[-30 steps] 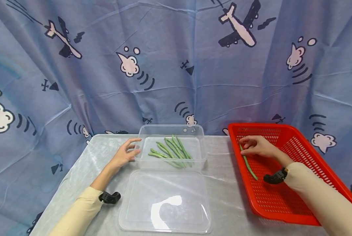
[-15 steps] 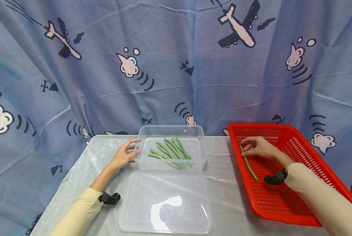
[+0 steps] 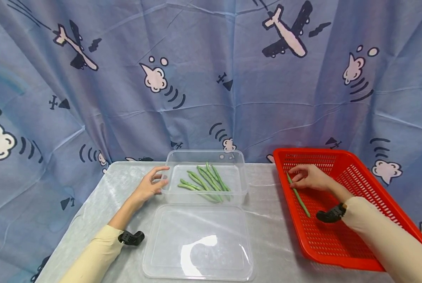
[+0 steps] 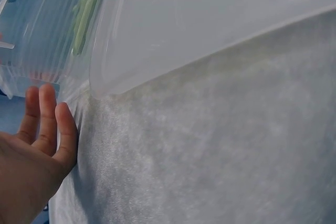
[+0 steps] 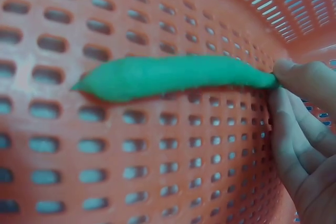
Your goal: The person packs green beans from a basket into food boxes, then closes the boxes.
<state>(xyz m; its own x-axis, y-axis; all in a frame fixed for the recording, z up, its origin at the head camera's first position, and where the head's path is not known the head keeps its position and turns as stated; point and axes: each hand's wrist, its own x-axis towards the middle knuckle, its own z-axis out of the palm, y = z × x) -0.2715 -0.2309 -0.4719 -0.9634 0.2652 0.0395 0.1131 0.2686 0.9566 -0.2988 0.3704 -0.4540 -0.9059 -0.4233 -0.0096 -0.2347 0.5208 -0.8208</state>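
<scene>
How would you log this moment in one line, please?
right hand: pinches green bean in red basket | left hand: beside clear container, contact unclear | contents: several beans | lid: off

Left arm (image 3: pixel 98 247) stretched forward well to the left of the red basket (image 3: pixel 327 258), left hand (image 3: pixel 150 184) with fingers and thumb parted, right arm (image 3: pixel 384 232) slanting in over the basket, right hand (image 3: pixel 311 177) inside it, thumb pinched against the fingers

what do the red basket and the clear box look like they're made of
Red basket: probably moulded plastic, slightly glossy, judging by its smooth rim and regular slots. Clear box: likely smooth plastic; green beans show through its front wall.
</scene>
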